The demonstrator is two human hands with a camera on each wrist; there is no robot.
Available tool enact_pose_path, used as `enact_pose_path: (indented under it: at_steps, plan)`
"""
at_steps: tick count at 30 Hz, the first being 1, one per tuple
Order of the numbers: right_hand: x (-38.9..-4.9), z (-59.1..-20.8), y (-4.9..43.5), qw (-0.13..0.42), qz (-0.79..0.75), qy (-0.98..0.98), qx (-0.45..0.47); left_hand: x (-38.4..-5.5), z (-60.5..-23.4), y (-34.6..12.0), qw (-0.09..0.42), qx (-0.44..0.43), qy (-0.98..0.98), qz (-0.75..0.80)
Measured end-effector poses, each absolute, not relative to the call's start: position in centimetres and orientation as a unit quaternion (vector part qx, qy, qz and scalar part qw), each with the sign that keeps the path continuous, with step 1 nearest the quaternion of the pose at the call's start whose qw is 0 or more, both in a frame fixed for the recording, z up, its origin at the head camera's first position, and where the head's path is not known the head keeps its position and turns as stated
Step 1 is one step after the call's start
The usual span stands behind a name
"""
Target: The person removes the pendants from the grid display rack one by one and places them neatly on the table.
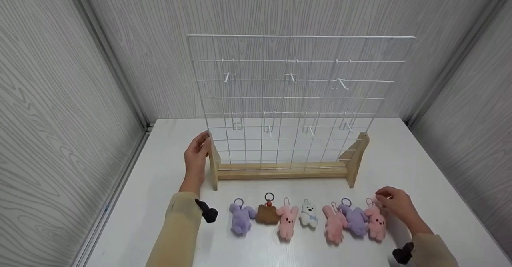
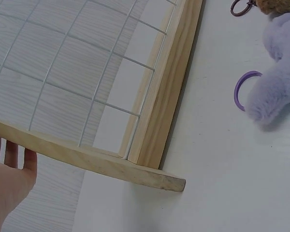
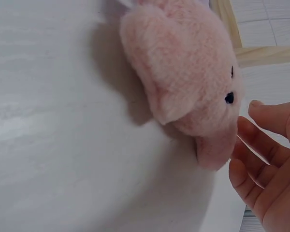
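My left hand (image 1: 195, 159) holds the left wooden end support (image 1: 213, 165) of a white wire grid rack (image 1: 288, 99). In the left wrist view its fingers (image 2: 30, 162) meet the outer face of that support. At the right, my right hand (image 1: 398, 206) is beside the head of the rightmost pink plush bunny keychain (image 1: 377, 223). The right wrist view shows thumb and fingers apart, fingertips right at the bunny's ear (image 3: 215, 150). To its left lie a purple plush keychain (image 1: 356, 221) and another pink one (image 1: 335, 225).
Further left lie a white bear keychain (image 1: 309, 215), a pink bunny (image 1: 287, 223), a brown plush (image 1: 267, 214) and a purple plush (image 1: 241, 221). Several white hooks (image 1: 293, 78) hang bare on the grid. Wood-grain panels (image 1: 52, 99) enclose the white table (image 1: 160, 203).
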State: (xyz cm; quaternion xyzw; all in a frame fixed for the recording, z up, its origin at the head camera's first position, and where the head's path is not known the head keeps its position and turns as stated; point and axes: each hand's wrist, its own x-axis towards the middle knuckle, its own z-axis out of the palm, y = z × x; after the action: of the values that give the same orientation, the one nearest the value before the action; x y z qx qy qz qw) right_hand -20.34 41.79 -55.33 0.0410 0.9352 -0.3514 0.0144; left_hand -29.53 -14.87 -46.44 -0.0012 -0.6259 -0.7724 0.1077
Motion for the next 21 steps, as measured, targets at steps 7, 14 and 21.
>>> enact_pose_path:
  at_steps: [7,14,21]
  plan:
    - [-20.4,-54.4,41.2,-0.003,-0.367,0.93,0.03,-29.3,-46.3,-15.1,0.11,0.003,-0.654,-0.748]
    - [-20.5,-53.4,40.0,-0.033,-0.368,0.929,0.017,-28.8,-46.0,-15.5,0.11,0.005,-0.678,-0.726]
    - [-20.3,-52.6,38.8,-0.071,-0.364,0.929,-0.003,-29.4,-47.8,-16.3,0.129,-0.013,-0.702,-0.7]
